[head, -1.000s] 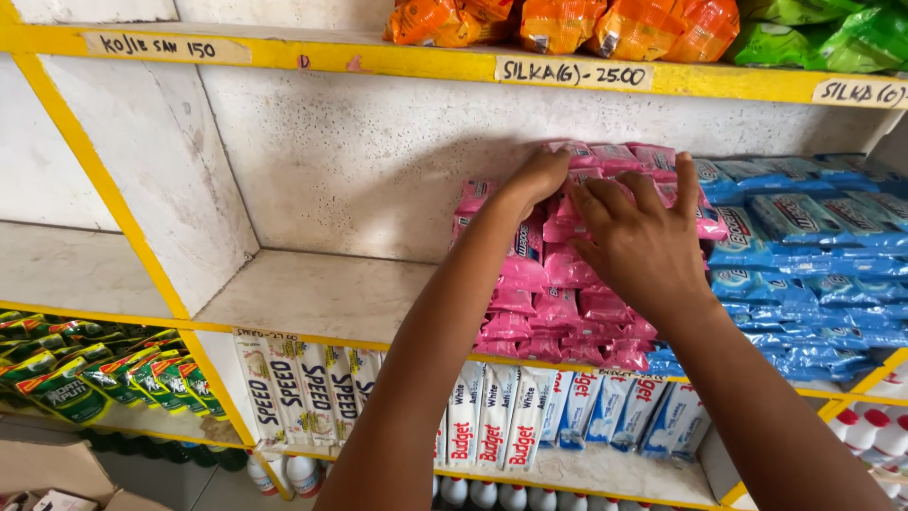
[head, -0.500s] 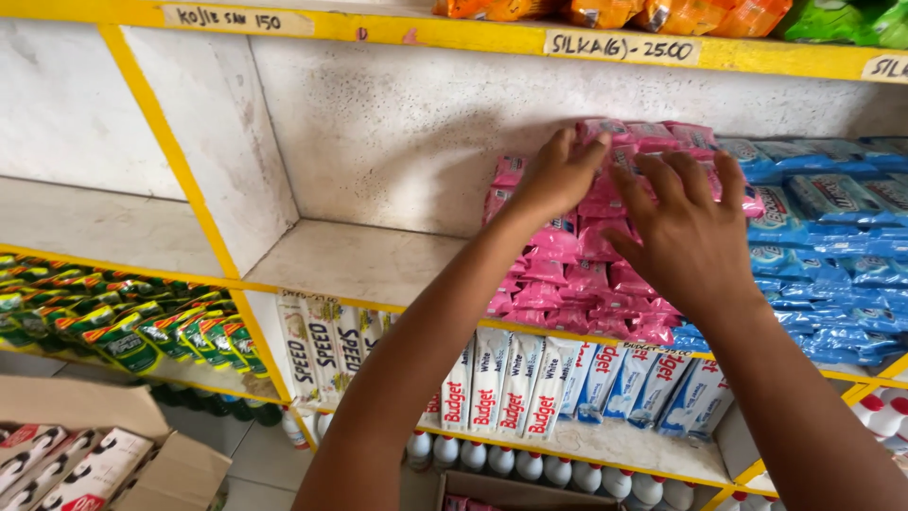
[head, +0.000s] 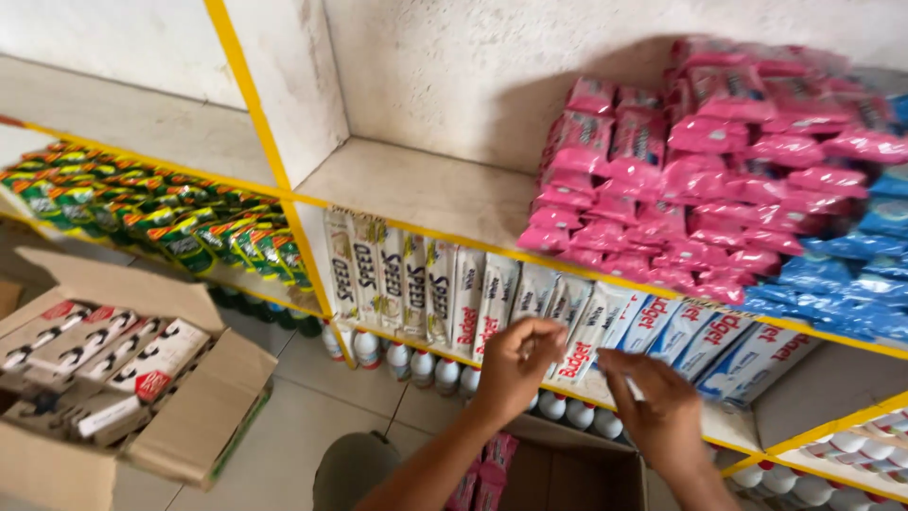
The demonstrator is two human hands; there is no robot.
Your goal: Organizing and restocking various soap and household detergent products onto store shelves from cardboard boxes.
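The pink packets sat stacked on the upper shelf, filling its right part up against the blue packets at the right edge; the left stretch of that shelf lay bare, so the stocking looked well advanced but not finished. More pink packets showed in the open carton below, at the bottom edge of the view. The stacked ones lay flat, their long axes running roughly along the shelf's front edge, short ends turned outward. Both hands were low, above the carton: the left hand half curled, the right hand with fingers loosely bent. Neither held anything that could be made out.
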